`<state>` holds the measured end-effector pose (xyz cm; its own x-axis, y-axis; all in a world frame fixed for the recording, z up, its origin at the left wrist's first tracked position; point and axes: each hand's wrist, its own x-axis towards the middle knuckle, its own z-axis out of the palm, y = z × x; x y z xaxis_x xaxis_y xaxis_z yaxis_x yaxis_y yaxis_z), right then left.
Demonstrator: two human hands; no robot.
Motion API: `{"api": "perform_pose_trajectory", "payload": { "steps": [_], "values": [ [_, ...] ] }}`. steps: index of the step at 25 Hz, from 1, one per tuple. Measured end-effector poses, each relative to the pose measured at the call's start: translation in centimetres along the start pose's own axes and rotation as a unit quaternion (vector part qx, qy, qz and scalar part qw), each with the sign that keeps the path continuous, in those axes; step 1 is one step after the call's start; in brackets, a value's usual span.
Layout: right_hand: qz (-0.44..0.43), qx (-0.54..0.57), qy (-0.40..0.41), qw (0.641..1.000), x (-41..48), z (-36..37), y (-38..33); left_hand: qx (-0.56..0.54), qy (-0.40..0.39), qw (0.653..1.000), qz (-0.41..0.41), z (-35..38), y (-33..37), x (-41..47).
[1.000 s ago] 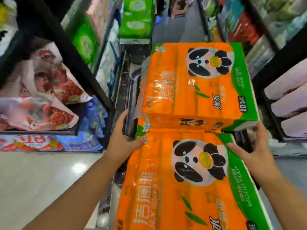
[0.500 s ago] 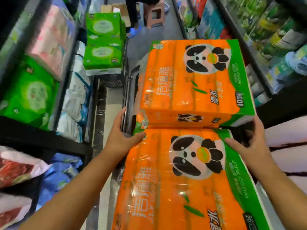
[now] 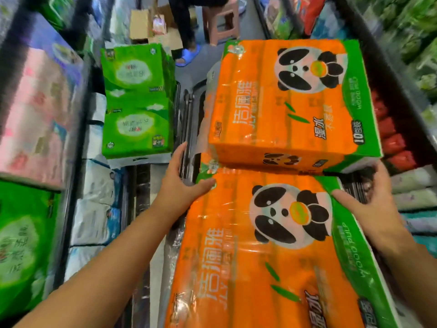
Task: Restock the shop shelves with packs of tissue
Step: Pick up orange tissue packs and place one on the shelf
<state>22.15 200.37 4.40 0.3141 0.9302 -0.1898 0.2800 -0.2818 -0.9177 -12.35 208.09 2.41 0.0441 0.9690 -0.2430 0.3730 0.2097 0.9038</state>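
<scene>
Two orange tissue packs with a panda print lie on a trolley in front of me. The near orange pack [image 3: 236, 252] fills the lower middle, and the far orange pack [image 3: 279, 110] sits raised behind it. My left hand [image 3: 182, 185] grips the near pack's far left corner, thumb lying on its top. At the far right corner my right hand [image 3: 369, 204] holds the same pack, thumb on the green side strip and fingers down the far side.
A dark trolley frame [image 3: 186, 119] shows between the packs. Green tissue packs [image 3: 134, 110] are stacked on the aisle floor at left. Shelves of packs line both sides. A person's legs [image 3: 186, 31], cardboard boxes and a pink stool [image 3: 222, 17] stand further down the aisle.
The view has swung up and forward along the aisle, bringing the green stack, the stool and the person's legs into sight. Both hands keep their hold on the near orange pack.
</scene>
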Motion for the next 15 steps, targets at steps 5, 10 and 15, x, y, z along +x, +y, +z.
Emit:
{"api": "perform_pose_trajectory", "payload": {
  "steps": [5,10,15],
  "values": [
    [0.004,0.0,-0.026,1.0,17.8,4.9,-2.1,0.001,0.033,0.999,-0.036,-0.2,0.6,15.4],
    [0.01,-0.02,-0.042,0.999,32.0,10.8,-0.1,0.009,0.037,0.998,-0.052,-0.9,-2.0,30.1],
    [0.015,-0.036,-0.03,0.999,43.7,18.0,2.1,0.011,0.018,0.999,-0.045,-2.1,-6.3,43.8]
  ]
}}
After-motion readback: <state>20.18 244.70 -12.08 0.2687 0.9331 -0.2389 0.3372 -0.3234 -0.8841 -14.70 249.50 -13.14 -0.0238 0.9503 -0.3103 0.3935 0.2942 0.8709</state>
